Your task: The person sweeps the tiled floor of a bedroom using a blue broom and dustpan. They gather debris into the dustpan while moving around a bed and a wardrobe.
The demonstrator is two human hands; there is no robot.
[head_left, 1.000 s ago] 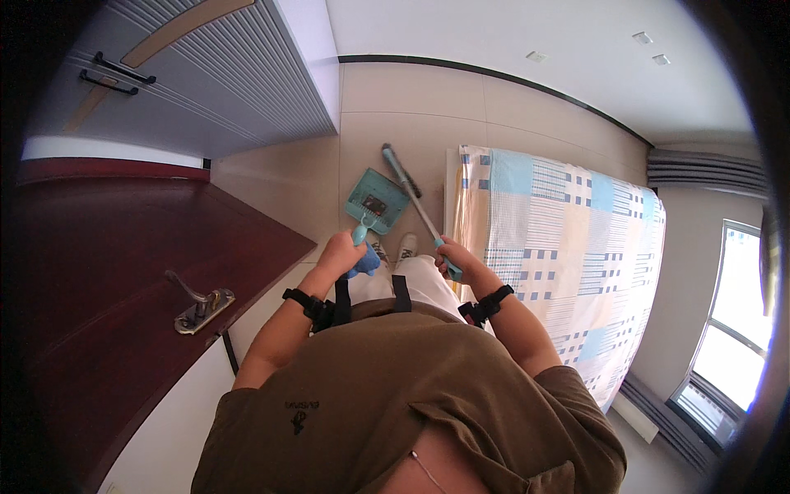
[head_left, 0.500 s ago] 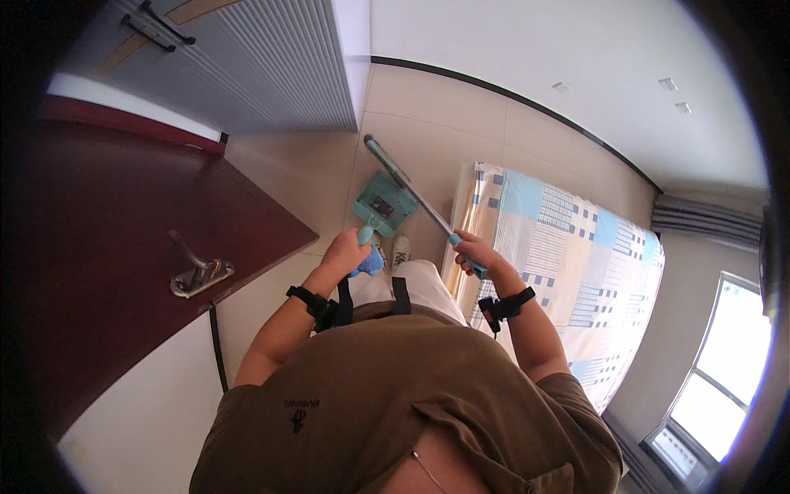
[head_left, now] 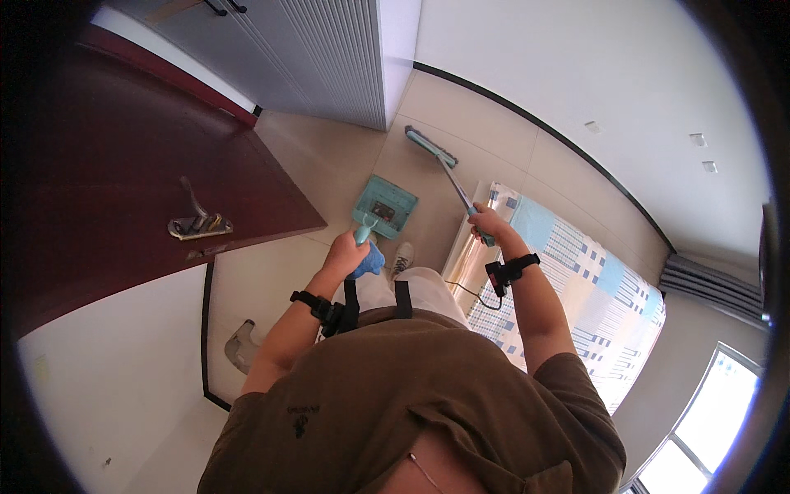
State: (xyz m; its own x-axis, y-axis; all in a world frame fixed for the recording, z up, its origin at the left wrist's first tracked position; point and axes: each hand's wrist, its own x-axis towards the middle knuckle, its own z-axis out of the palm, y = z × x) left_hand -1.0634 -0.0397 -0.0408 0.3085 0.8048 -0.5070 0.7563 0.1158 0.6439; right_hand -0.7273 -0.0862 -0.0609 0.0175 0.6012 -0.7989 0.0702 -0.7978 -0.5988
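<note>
We see the dustpan (head_left: 399, 199) near the middle of the frame, a little above the centre; it is blue-green, and a dark patch shows on its inside. The left hand (head_left: 343, 255) is closed around its handle, and a blue cloth (head_left: 372, 262) hangs just beside this hand; we cannot tell if the fingers hold it too. The broom (head_left: 456, 183) is above and to the right of the dustpan, apart from it, with its head toward the top of the frame. The right hand (head_left: 491, 224) is closed around the broom's grip. Below the dustpan we find a pale shoe (head_left: 403, 257). Farther out, the bed (head_left: 568, 263) with its checked cover fills the right, the dark red door (head_left: 140, 181) the left, the grey cabinet (head_left: 304, 58) the upper left, and a bright window (head_left: 699, 420) the lower right.
</note>
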